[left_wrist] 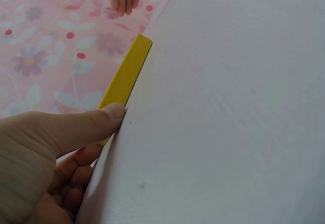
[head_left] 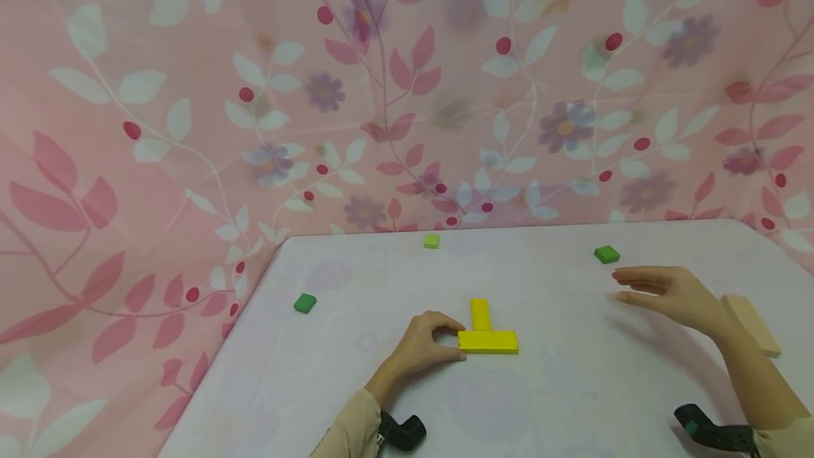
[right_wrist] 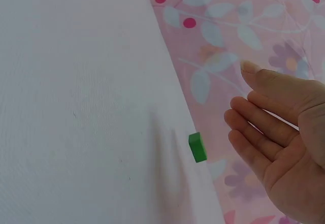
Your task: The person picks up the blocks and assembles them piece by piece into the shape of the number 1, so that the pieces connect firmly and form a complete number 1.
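Note:
Two yellow blocks meet in a T in the middle of the table: a crosswise bar (head_left: 490, 343) in front, and an upright bar (head_left: 480, 314) behind it, pointing away. My left hand (head_left: 425, 342) holds the left end of the crosswise bar between thumb and fingers. In the left wrist view, the thumb lies along the edge of the yellow bar (left_wrist: 128, 74). My right hand (head_left: 677, 297) hovers over the table's right side, fingers extended and holding nothing. Just beyond its fingertips lies a dark green block (head_left: 607, 254), which also shows in the right wrist view.
A light green block (head_left: 432, 241) sits near the back edge, and another dark green block (head_left: 305, 303) lies at the left. Partly behind the right forearm is a pale wooden block (head_left: 752, 325). A pink floral cloth (head_left: 407, 90) hangs behind the white table (head_left: 540, 408).

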A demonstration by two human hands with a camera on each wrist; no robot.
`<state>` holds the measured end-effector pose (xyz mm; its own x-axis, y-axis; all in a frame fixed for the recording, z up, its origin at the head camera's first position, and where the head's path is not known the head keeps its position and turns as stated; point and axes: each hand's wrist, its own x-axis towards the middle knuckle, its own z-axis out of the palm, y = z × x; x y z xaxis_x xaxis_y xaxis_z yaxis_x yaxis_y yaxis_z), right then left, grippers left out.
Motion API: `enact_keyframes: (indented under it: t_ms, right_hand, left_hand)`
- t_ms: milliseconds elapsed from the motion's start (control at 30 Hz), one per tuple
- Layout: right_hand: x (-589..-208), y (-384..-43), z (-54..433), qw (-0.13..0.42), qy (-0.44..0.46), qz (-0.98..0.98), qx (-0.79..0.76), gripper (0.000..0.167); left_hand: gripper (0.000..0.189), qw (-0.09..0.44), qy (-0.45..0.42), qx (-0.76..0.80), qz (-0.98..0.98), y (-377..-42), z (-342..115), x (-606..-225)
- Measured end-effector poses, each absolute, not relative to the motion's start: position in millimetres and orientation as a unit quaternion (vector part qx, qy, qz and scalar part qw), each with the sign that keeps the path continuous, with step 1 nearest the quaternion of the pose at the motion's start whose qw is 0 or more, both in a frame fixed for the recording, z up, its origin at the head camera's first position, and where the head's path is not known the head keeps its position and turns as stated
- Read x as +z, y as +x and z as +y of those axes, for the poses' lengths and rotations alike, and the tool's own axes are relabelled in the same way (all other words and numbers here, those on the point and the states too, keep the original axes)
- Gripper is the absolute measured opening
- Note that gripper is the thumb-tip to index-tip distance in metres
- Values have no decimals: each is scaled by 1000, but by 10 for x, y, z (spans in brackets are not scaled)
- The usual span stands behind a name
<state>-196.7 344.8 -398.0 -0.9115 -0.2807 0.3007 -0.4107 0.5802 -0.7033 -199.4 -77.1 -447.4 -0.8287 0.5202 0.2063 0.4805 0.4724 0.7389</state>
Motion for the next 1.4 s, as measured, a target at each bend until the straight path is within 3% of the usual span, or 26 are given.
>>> enact_keyframes:
  t_ms: [533,933,1133,1400]
  right_hand:
    - [-4053,-1796,4010,84,74,-907,406,46]
    - [-4133,-1787,4438,105,59,-922,368,32]
    - [-4238,-1801,4588,82,16,-941,327,68]
    - [-4402,-1859,4812,37,-30,-954,296,79]
  left_hand:
    - [38,23,294,420,858,-2000,-750,-4462]
    - [38,30,291,421,858,-1984,-745,-4461]
    - [38,33,285,423,859,-1981,-743,-4454]
    - [38,30,286,423,859,-1980,-753,-4457]
